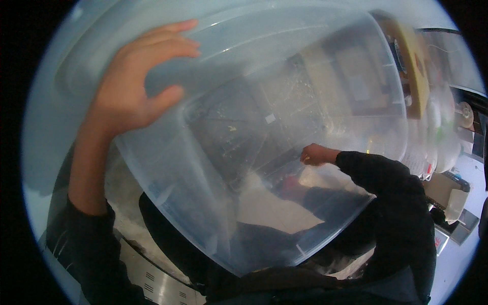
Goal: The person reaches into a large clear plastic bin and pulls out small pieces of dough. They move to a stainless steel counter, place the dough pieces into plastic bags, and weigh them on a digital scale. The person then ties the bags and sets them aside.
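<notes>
A large translucent plastic storage bin point(179, 164) takes up most of the space before me, its open mouth facing me. My left hand point(141, 72) hovers by the bin's left side, thumb and fingers spread with nothing between them. Whether it touches the plastic I cannot tell. Inside the mouth, my right hand point(318, 154) is curled near the lower right wall; whether its fingers pinch something small is unclear. A small white square scrap point(270, 118) and a yellowish fleck point(231, 128) show on the scuffed bottom of the bin.
Right of the bin stands a yellowish-brown board or box point(419, 72), beside stacked whitish plastic-wrapped bundles point(446, 133). A round roll point(465, 114) and a grey tray point(464, 227) sit farther right. A slotted metal panel point(152, 272) lies at lower left, near my dark-clothed leg point(167, 228).
</notes>
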The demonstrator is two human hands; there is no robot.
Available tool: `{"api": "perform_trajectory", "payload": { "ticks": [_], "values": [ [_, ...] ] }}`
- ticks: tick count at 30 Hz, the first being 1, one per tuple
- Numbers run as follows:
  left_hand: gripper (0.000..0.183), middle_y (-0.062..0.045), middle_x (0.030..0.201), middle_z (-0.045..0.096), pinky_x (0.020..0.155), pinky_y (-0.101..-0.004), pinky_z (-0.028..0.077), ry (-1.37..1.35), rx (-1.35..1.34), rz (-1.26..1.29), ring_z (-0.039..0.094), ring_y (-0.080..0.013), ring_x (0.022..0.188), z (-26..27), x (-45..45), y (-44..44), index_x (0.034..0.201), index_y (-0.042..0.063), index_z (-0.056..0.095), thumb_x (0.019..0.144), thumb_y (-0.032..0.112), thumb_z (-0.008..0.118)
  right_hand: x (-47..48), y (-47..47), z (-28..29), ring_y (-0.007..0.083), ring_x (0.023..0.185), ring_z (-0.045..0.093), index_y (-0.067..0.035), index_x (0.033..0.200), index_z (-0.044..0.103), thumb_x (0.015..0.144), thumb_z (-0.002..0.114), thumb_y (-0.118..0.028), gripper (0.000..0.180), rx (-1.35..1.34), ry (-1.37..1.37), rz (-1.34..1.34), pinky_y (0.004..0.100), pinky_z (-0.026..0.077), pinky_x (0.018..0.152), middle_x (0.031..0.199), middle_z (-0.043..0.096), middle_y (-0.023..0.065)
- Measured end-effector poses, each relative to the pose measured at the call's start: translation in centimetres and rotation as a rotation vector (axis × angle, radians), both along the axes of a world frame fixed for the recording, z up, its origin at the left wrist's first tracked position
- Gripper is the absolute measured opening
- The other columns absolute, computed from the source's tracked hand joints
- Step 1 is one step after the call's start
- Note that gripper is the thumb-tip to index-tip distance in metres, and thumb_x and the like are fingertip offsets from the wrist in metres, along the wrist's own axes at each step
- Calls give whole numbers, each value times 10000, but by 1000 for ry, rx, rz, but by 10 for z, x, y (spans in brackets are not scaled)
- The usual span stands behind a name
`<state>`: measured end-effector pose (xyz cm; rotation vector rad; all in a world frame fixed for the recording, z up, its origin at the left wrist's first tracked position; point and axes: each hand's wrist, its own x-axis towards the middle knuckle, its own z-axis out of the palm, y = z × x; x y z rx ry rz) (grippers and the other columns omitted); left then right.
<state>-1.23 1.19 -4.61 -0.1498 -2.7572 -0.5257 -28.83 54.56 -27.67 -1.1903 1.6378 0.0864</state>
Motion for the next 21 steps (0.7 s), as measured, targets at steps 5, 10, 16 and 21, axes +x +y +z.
{"api": "perform_trajectory", "payload": {
  "ticks": [5, 10, 16, 21],
  "values": [
    [476, -203, 1434, 709, 1243, -538, 424, -40, -21, -19, 542, -407, 1504, 6, 4, 0, 1274, 24, 743, 861, 260, 719, -66, 36, -35, 422, 904, 748, -59, 916, 800, 897, 666, -197, 193, 57, 233, 170, 522, 597, 820, 954, 782, 186],
    [454, -201, 1391, 727, 1239, -537, 425, -37, -17, -46, 544, -411, 1502, 7, 5, -6, 1242, 15, 750, 877, 282, 720, -102, 47, -32, 420, 888, 750, -38, 908, 801, 890, 706, -213, 200, 124, 649, 101, 536, 604, 819, 947, 778, 187],
    [419, -209, 1364, 735, 1230, -539, 430, -15, -17, -69, 551, -413, 1495, 9, 3, -8, 1204, 12, 752, 847, 229, 724, -91, 55, -42, 443, 949, 742, -18, 895, 801, 881, 736, -224, 216, 42, 838, 81, 532, 609, 834, 950, 774, 182],
    [422, -220, 1418, 714, 1230, -539, 434, 15, -26, -65, 565, -410, 1479, 4, 2, -9, 1216, 19, 754, 844, 214, 717, -59, 45, -62, 475, 925, 763, -3, 851, 795, 781, 725, -83, 126, 153, 610, 96, 556, 625, 828, 906, 768, 249]
  ]
}}
